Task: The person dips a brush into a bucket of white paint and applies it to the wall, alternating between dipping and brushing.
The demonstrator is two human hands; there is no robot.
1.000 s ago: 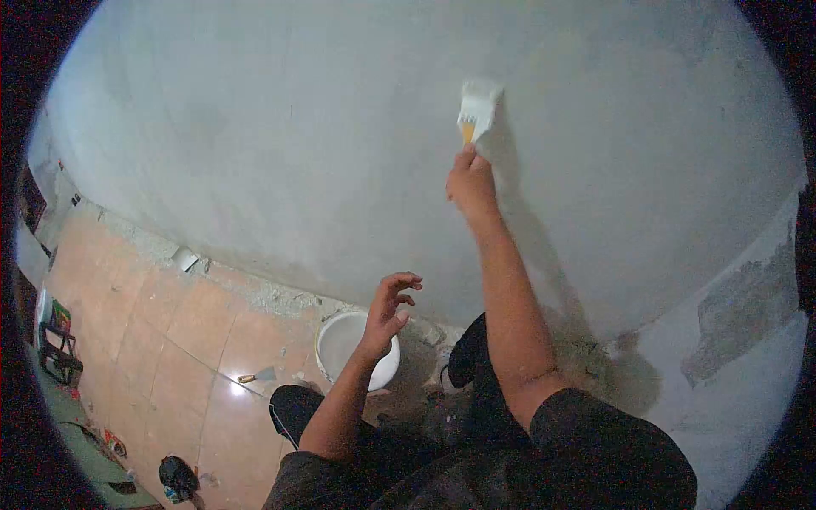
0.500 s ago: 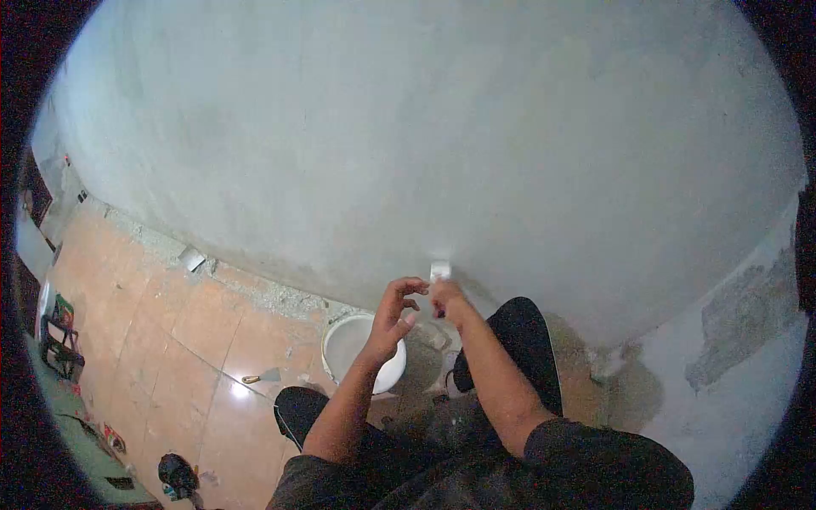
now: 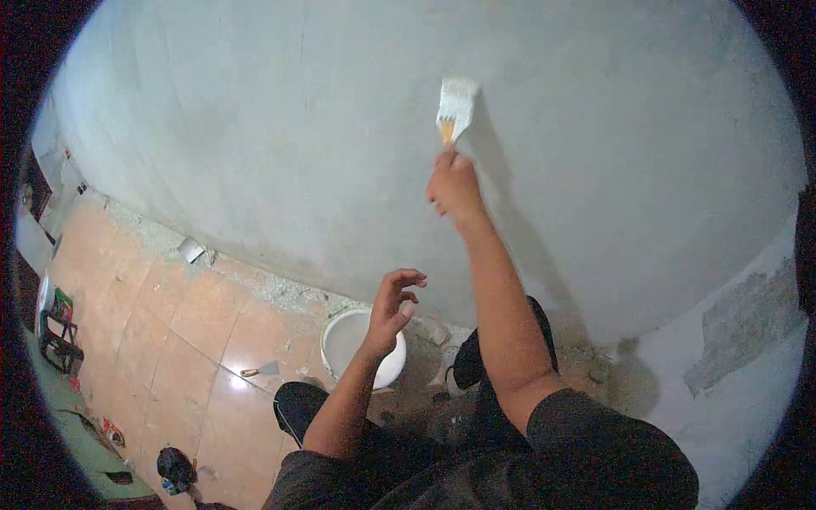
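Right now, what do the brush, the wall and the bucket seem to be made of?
The brush: white-coated bristles, orange-tan handle, wood or plastic, unclear. The wall: matte mottled grey, likely cement plaster. The bucket: smooth white, probably plastic.

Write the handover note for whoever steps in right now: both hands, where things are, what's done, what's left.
Right hand: gripping the brush by its handle, bristles up against the wall.
Left hand: empty, fingers curled, held above the bucket.
Bucket: on the floor at the wall's foot; a scraper lies to its left.
Done: the wall around the brush looks evenly pale.
To do: the rough dark patch low on the right looks uncoated.
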